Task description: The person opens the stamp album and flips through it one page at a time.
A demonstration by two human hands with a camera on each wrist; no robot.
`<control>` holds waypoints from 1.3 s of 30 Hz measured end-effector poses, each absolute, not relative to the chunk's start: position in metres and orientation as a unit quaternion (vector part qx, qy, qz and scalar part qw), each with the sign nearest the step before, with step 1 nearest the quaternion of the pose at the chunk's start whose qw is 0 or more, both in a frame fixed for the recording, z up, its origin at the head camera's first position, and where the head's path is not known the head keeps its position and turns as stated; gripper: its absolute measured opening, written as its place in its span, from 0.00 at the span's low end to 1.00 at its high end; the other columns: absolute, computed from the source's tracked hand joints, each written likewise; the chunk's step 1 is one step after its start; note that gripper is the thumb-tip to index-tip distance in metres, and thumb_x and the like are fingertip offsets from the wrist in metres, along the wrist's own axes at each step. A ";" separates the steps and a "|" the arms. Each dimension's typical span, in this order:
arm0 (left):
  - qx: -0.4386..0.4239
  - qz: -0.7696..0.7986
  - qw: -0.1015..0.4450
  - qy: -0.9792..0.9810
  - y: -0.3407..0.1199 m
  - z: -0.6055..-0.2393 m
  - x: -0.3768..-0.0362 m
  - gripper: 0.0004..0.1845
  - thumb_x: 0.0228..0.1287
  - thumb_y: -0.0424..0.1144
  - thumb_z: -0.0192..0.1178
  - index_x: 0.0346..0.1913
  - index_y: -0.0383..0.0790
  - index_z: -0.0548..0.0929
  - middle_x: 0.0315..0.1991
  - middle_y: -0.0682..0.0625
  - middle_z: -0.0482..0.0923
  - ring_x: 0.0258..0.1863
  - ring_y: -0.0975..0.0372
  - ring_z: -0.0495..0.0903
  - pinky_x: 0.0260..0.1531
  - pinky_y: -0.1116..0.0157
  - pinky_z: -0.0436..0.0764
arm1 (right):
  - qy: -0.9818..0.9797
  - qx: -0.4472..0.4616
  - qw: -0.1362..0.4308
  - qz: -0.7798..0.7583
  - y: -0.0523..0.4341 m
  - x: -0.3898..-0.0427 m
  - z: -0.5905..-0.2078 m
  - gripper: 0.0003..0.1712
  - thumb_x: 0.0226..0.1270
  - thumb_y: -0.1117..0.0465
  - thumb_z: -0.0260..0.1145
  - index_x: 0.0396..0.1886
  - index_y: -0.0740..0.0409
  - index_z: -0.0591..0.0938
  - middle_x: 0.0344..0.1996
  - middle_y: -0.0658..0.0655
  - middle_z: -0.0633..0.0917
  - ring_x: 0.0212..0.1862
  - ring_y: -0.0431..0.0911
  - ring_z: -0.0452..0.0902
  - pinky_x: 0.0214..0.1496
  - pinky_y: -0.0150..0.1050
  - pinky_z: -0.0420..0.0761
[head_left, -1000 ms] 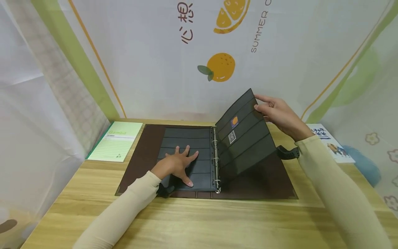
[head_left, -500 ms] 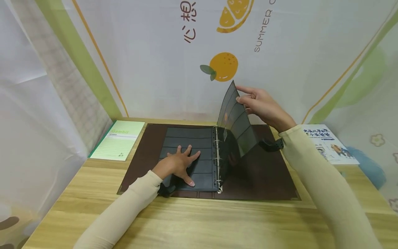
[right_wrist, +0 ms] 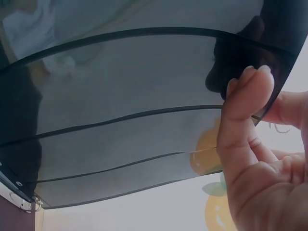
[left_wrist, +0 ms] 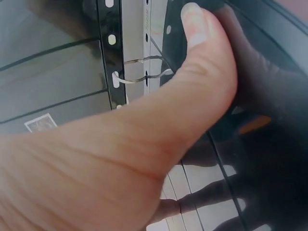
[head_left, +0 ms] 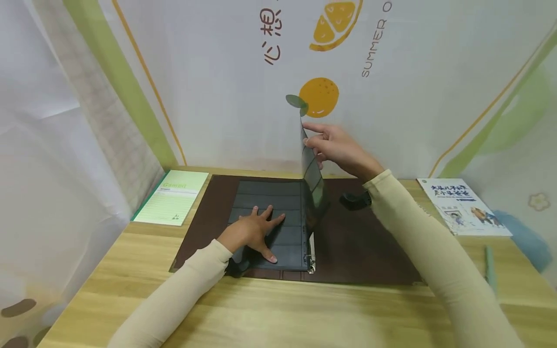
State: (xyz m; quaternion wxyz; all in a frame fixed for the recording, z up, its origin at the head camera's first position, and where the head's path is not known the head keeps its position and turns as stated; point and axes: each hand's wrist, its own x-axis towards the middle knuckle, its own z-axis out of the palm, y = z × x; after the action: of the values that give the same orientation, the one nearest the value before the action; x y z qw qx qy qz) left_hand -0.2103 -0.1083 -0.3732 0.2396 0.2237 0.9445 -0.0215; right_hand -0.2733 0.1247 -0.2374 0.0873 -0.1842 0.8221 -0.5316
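Observation:
A dark brown ring-binder stamp album (head_left: 361, 241) lies spread on the wooden table. My left hand (head_left: 252, 233) rests with fingers spread on the black strip-pocket page (head_left: 283, 253) at left. My right hand (head_left: 339, 149) pinches the outer edge of another black page (head_left: 312, 176) between thumb and fingers. That page stands almost upright over the metal rings (left_wrist: 137, 79), bowed slightly in the right wrist view. A small white-bordered stamp (left_wrist: 41, 123) shows on the lifted page in the left wrist view.
A pale green notebook (head_left: 176, 198) lies at the back left. To the right are a white picture book (head_left: 465, 208) and a slim green object (head_left: 490, 268) near the table edge. A fruit-printed cloth (head_left: 226, 96) hangs behind.
My right hand has swung the page leftward from a slant on the right to nearly upright, its stamped face turning out of sight. The left hand stays on its page.

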 end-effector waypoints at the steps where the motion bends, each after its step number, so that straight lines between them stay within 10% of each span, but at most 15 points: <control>1: 0.223 -0.025 0.240 0.945 -0.108 -0.374 -0.210 0.65 0.46 0.69 0.73 0.82 0.64 0.44 0.84 0.46 0.35 0.81 0.37 0.40 0.68 0.30 0.61 | 0.820 -0.186 0.089 -0.533 0.123 -0.273 -0.239 0.36 0.76 0.55 0.59 0.80 0.47 0.61 0.23 0.53 0.81 0.27 0.45 0.74 0.30 0.41 0.82; 10: 0.237 0.042 0.241 0.940 -0.113 -0.374 -0.215 0.56 0.54 0.64 0.71 0.82 0.58 0.52 0.83 0.41 0.41 0.80 0.35 0.43 0.70 0.33 0.60 | 0.818 -0.182 0.100 -0.537 0.115 -0.274 -0.250 0.35 0.75 0.55 0.59 0.80 0.46 0.62 0.20 0.53 0.81 0.23 0.46 0.72 0.27 0.39 0.80; 18: 0.262 0.254 0.203 0.909 -0.115 -0.339 -0.223 0.40 0.77 0.57 0.51 0.81 0.40 0.53 0.62 0.38 0.79 0.53 0.50 0.85 0.59 0.53 0.81 | 0.811 -0.197 0.104 -0.542 0.109 -0.274 -0.256 0.37 0.75 0.53 0.61 0.80 0.48 0.61 0.18 0.53 0.80 0.20 0.47 0.74 0.28 0.42 0.81; 24: 0.206 0.517 0.247 0.793 -0.110 -0.286 -0.211 0.34 0.82 0.55 0.38 0.81 0.41 0.53 0.80 0.39 0.54 0.68 0.40 0.73 0.41 0.54 0.88 | 0.810 -0.202 0.102 -0.541 0.101 -0.275 -0.253 0.38 0.75 0.53 0.62 0.80 0.51 0.60 0.17 0.54 0.81 0.20 0.47 0.76 0.26 0.40 0.81; 30: 0.206 0.510 0.219 0.806 -0.101 -0.245 -0.206 0.38 0.79 0.59 0.43 0.81 0.41 0.53 0.79 0.44 0.57 0.58 0.46 0.83 0.39 0.53 0.89 | 0.826 -0.195 0.080 -0.522 0.090 -0.274 -0.249 0.40 0.74 0.56 0.63 0.80 0.54 0.59 0.16 0.52 0.82 0.17 0.45 0.77 0.27 0.40 0.83; 39: 0.198 0.428 0.190 0.861 -0.102 -0.233 -0.207 0.41 0.73 0.36 0.56 0.81 0.36 0.47 0.34 0.45 0.83 0.19 0.61 0.79 0.31 0.59 0.88 | 0.857 -0.227 0.029 -0.461 0.073 -0.269 -0.249 0.40 0.73 0.56 0.62 0.80 0.57 0.59 0.16 0.51 0.83 0.14 0.45 0.76 0.23 0.43 0.82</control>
State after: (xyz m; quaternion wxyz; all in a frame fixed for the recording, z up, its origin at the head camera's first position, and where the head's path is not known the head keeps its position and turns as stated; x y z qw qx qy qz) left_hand -0.2070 -0.1019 -0.2325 0.1902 0.1977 0.8614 0.4276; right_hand -0.2692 0.0726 -0.2490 0.0287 -0.2271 0.8573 -0.4611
